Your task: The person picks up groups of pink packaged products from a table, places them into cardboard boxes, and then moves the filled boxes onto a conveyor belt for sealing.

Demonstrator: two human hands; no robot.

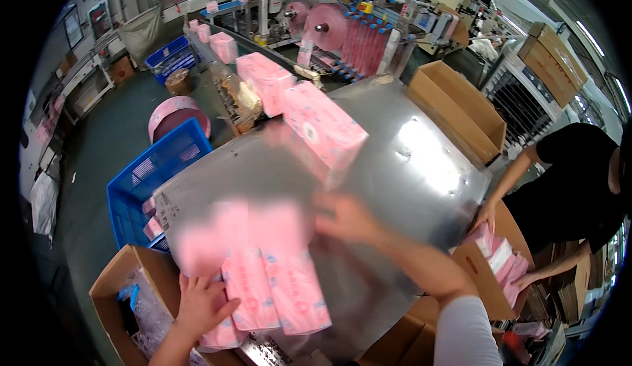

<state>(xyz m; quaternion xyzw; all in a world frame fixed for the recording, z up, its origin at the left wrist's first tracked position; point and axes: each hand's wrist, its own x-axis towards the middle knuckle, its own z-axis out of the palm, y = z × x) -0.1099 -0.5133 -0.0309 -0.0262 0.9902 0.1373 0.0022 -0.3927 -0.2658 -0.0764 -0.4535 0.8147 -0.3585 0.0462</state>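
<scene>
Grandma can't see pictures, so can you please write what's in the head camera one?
A person's left hand lies on pink packs bunched together on a shiny metal table, with the blurred right hand close beside them. More pink packs line up beyond, and at the right another person has hands at a cardboard box.

Head view, left fisheye of a pair — facing down and forward, near the left hand [201,305] and right hand [347,217] over the metal table [385,145] — with machinery [359,45] farther off.

Pink packs [297,293] on metal table [395,185]
</scene>
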